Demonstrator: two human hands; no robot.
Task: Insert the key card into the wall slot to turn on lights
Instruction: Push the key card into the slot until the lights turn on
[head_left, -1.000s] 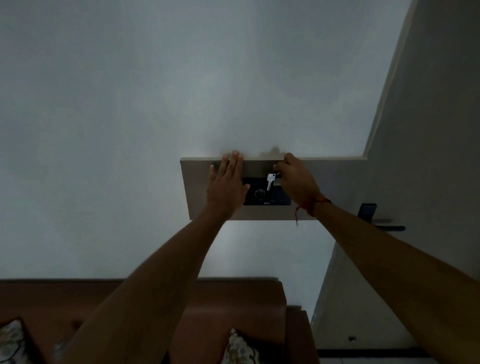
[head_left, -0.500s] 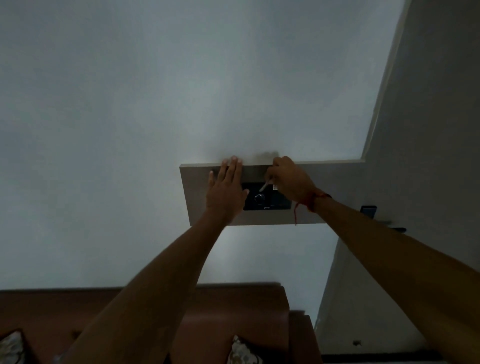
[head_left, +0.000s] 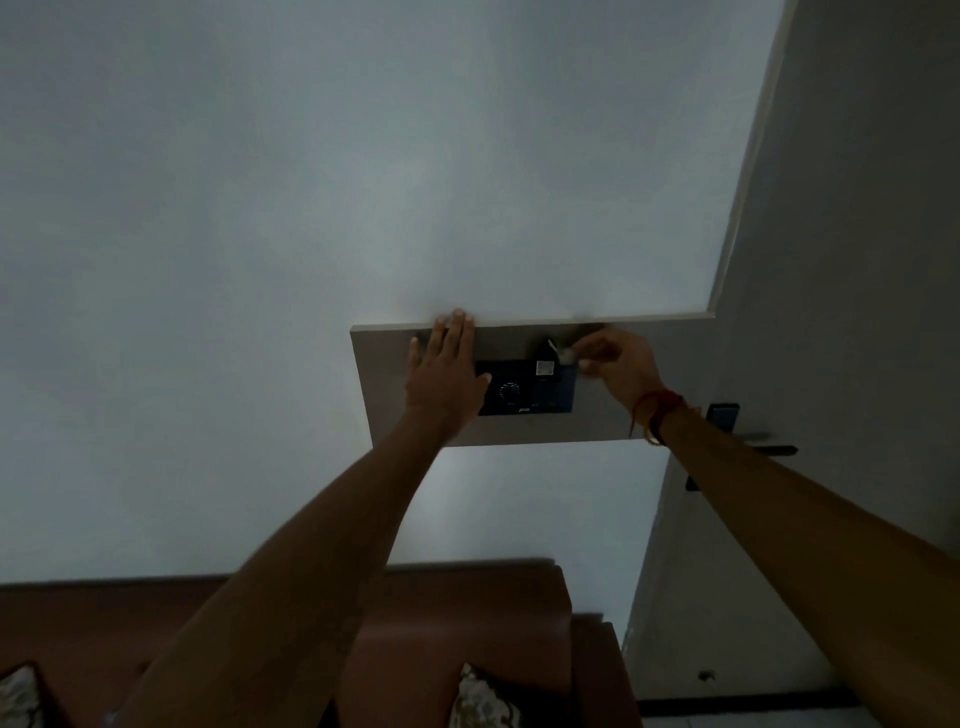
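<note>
Key card going into the wall slot

The right hand (head_left: 615, 366) pinches the key card (head_left: 551, 349) above the dark panel (head_left: 524, 387); the left hand (head_left: 447, 382), fingers together, rests flat on the wall. Keep the card upright and press it straight down.

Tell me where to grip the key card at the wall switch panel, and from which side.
Grip the key card by its top end, from above and the right, as the right hand does. Its lower end meets the panel, so only the top is free.
</note>
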